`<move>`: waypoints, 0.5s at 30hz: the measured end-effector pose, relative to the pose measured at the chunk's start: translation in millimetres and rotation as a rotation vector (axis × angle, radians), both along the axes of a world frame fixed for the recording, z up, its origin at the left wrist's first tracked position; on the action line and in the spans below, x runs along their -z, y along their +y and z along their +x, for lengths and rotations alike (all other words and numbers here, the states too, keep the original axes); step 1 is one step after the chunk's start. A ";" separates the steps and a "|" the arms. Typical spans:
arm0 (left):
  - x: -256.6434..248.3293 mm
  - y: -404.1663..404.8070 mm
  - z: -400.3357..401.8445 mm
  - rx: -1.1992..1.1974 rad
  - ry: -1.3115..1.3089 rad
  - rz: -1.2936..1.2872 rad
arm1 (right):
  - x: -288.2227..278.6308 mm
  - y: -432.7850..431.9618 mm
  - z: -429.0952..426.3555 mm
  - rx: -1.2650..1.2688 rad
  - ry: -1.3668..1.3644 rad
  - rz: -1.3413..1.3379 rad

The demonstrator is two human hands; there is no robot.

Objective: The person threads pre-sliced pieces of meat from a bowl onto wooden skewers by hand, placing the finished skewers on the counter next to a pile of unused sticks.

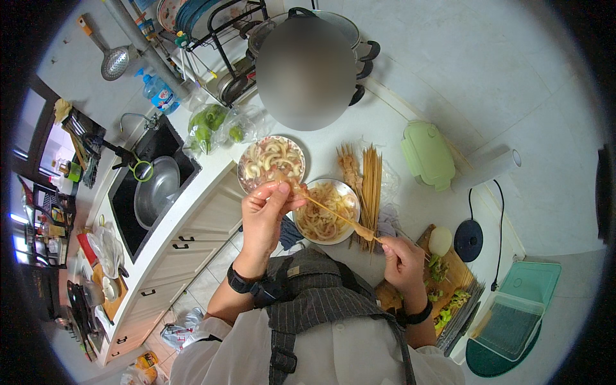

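Note:
A bamboo skewer [332, 211] stretches slantwise between my hands. My left hand [269, 207] pinches a piece of raw meat [292, 186] at the skewer's upper left end. Near the lower right end, held by the fingers of my right hand [403, 262], another piece of meat [362, 231] sits on the stick. Beneath the skewer stands a white bowl [355, 197] of sliced onion and meat. A patterned bowl [301, 153] with pale curved strips and meat lies beyond my left hand. Just right of the bowls are a bundle of bare bamboo skewers [372, 173] and some meat-threaded skewers [350, 166].
A green lidded box [428, 154] stands on the counter at right. Nearer me, a cutting board [459, 276] carries a peeled onion [440, 241] and greens. Bagged green vegetables [207, 126] lie beside the sink [187, 161], which holds a metal basin [156, 192]. Pots stand at the back.

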State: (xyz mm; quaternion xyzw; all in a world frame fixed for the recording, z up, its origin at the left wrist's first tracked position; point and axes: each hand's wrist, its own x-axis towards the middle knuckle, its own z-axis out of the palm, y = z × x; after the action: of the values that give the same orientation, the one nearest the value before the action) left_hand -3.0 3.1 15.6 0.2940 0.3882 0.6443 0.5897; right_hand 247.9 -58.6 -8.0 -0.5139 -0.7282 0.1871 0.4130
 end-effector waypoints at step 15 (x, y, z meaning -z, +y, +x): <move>-0.4 0.9 -8.1 0.076 0.045 -0.067 | 9.9 3.0 -2.2 -0.035 0.074 -0.047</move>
State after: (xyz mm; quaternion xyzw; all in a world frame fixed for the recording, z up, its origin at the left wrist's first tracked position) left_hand -11.2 4.0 16.1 0.3030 0.4112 0.6012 0.6145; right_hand 245.6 -55.6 -17.9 -0.5033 -0.7167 0.2305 0.4242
